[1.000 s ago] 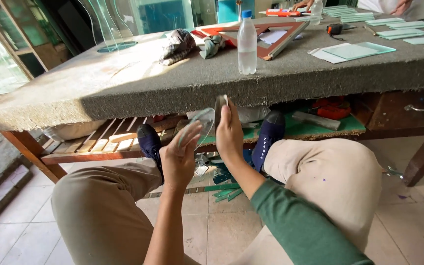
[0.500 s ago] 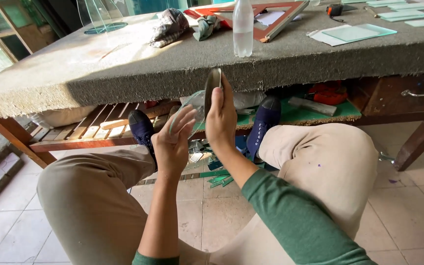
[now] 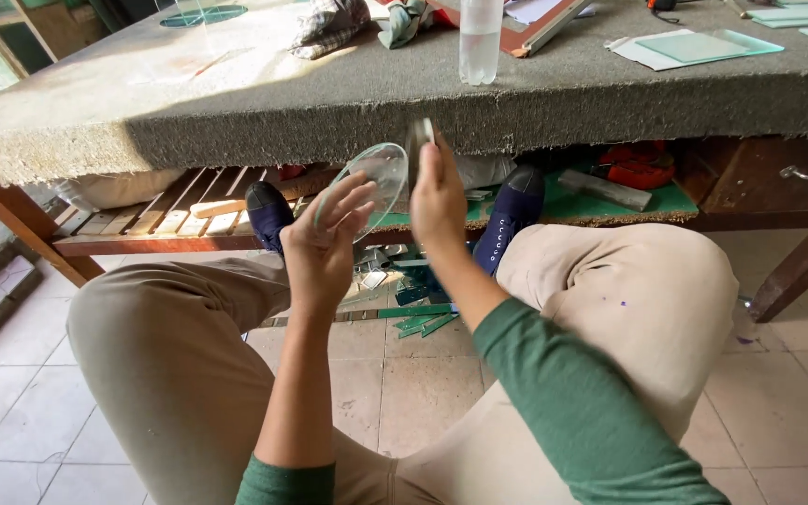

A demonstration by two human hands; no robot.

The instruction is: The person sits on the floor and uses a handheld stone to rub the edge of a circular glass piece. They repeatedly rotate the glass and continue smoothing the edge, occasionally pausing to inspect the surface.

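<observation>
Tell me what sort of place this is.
Probably a glass-cutting workshop. The left hand holds a round glass disc, cut glass sheets lie on the felt-covered workbench, and green-edged glass offcuts litter the tiled floor beneath it.

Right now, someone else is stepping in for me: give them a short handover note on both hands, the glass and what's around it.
Left hand: holds a round clear glass disc on edge, fingers spread behind it.
Right hand: closed on a small dark block, set at the disc's right rim; whether they touch is not clear.
Surroundings: the person sits on a tiled floor, knees apart, facing a carpet-topped workbench. Green glass offcuts lie on the floor between the feet. On the bench: a plastic bottle and flat glass sheets.
Done: the disc is already round. Left: how much of the rim is worked cannot be told.
</observation>
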